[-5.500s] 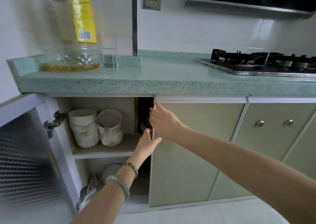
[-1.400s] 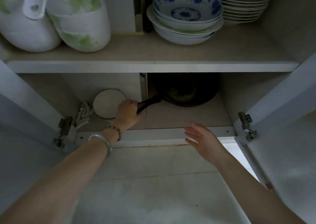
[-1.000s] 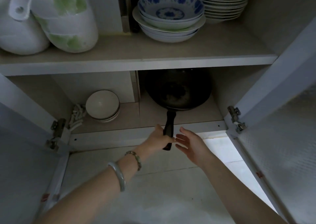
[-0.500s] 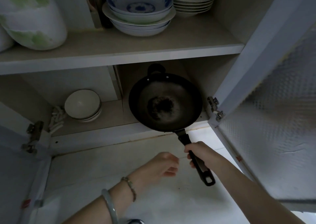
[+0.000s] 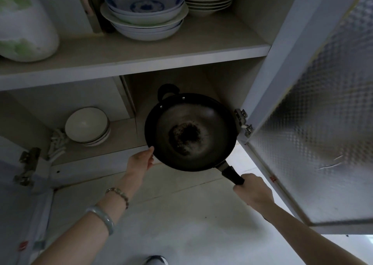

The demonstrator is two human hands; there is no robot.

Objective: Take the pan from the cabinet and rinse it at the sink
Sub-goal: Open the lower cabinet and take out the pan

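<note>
R hand clenched on pan handle; L hand supports rim, fingers loose.

Single view only: head-worn wide-angle camera, crouched low in front of the open pale two-shelf cabinet, facing forward and steeply down into it. Close range: both forearms enter from the bottom edge, and the round black metal pan sits mid-frame just in front of the lower shelf. Upper shelf fills the top of frame; the pale tiled floor fills the bottom. The open frosted-glass cabinet door crowds the right side (straight edges bow outward, wide-angle distortion). No second view to overlap.
</note>
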